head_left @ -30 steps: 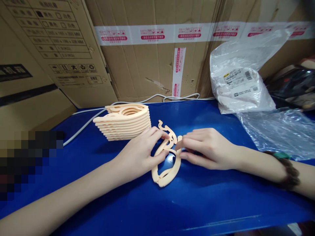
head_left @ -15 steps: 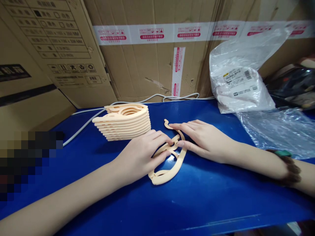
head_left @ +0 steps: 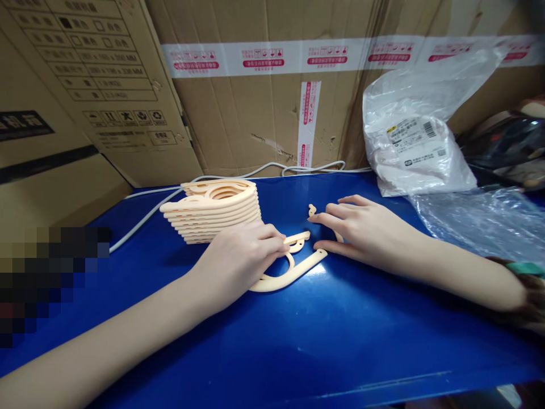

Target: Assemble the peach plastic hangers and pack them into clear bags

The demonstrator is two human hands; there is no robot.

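Note:
My left hand [head_left: 244,258] is closed on a cream plastic clothes hanger [head_left: 283,279] lying on the blue table [head_left: 340,346]. Its arms and inner loops show to the right of the fingers, one ending in a small hole; the rest is under the hand. My right hand [head_left: 368,230] curls around a small curved hanger hook [head_left: 312,211], whose tip sticks out past the index finger. Most of the hook is hidden by the fingers. A gap separates it from the visible hanger ends. Behind my left hand stands a neat stack of matching hangers [head_left: 213,213].
Cardboard boxes [head_left: 255,113] with printed tape wall off the back and left. At the back right sits a white plastic bag [head_left: 417,142] with a label, and clear plastic film [head_left: 485,221] lies before it. A grey cable [head_left: 145,218] runs along the table's back edge.
My right hand has moved right, carrying the hook away from the hanger. Under my left hand, the hanger has turned and shifted slightly back and left.

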